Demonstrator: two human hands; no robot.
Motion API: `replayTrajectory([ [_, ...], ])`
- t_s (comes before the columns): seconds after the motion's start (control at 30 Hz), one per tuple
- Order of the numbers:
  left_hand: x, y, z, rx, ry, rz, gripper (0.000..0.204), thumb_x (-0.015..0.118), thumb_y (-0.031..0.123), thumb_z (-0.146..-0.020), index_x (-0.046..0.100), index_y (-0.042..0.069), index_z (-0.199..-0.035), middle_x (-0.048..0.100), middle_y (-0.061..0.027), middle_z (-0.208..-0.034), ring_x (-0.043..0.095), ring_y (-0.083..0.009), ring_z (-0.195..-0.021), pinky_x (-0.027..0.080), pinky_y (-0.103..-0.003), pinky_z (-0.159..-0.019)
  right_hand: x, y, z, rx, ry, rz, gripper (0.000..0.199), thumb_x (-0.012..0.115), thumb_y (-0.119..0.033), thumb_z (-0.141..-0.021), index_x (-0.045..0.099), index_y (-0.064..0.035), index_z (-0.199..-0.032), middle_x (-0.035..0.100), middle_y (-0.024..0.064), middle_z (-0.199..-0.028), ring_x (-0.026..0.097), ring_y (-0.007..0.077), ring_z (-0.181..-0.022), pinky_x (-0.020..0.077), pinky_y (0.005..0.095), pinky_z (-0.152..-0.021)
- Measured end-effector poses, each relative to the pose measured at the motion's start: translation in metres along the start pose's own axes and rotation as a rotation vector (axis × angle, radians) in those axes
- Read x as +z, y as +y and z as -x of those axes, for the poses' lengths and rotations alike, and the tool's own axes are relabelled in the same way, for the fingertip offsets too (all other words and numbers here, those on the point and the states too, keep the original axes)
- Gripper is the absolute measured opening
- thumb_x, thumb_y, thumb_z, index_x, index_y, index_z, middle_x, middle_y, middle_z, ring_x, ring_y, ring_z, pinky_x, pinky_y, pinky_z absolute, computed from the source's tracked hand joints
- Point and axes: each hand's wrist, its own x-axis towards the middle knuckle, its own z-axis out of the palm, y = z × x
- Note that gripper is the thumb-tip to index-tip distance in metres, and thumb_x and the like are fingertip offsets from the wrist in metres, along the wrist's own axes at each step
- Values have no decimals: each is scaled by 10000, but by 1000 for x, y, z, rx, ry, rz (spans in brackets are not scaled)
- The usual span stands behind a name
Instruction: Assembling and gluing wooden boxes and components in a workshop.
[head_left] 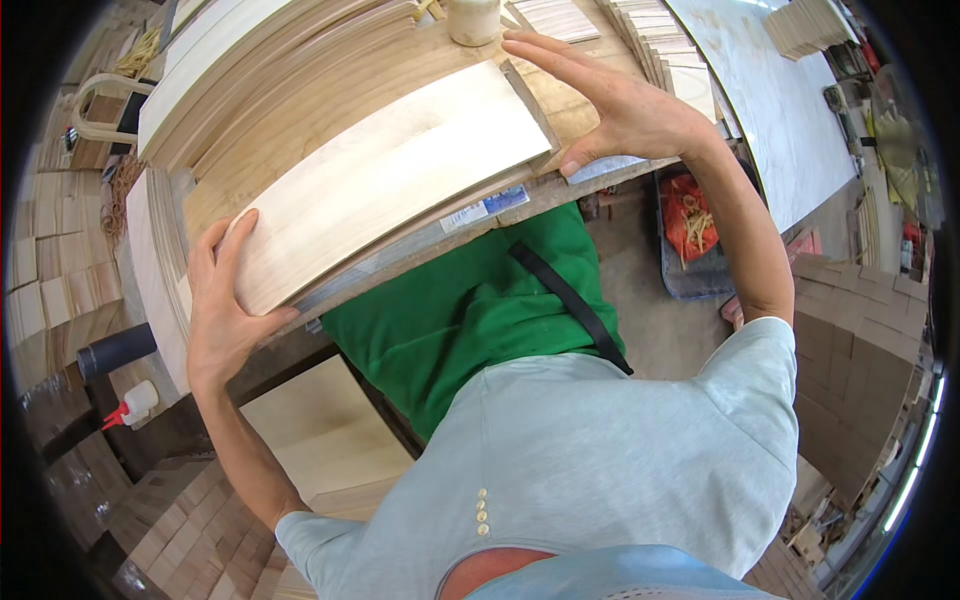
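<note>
Pale wood, the board [400, 165] lies along the near edge of the bench [330, 112], in front of the stacked planks [262, 72]. The left hand [218, 325] grips its left end, fingers at the far corner and thumb at the near edge, while the right hand [640, 115] is spread open just beyond its right end, fingertips near the jar [474, 20].

Blue-white label [487, 208], print unreadable
</note>
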Motion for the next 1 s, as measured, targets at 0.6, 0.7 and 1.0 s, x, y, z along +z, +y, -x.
replayTrajectory([
  [0.6, 12, 0, -6, 35, 42, -102, 1020, 854, 67, -437, 451, 154, -1370, 404, -154, -1344, 375, -355, -1249, 326, -439, -1067, 12, 3, -10, -27, -58, -77, 1098, 818, -450, -550, 296, -155, -1470, 247, 68, -1534, 276, 279, -1390, 312, 432, -1108],
  [0.7, 13, -16, -7, 107, 22, -134, 1073, 883, 152, -444, 405, 166, -1405, 373, -183, -1391, 358, -375, -1281, 308, -451, -1082, 10, -3, -8, 127, -59, -148, 1078, 818, -479, -545, 349, -144, -1456, 282, 71, -1522, 302, 261, -1380, 348, 412, -1057],
  [1.0, -40, -80, 54, -63, 6, -56, 1153, 849, 90, -471, 281, 168, -1472, 190, -80, -1551, 203, -277, -1417, 217, -404, -1161, 12, -6, -6, 170, -2, -66, 1177, 778, -607, -408, 400, -165, -1431, 330, 61, -1503, 361, 255, -1349, 356, 414, -1064],
])
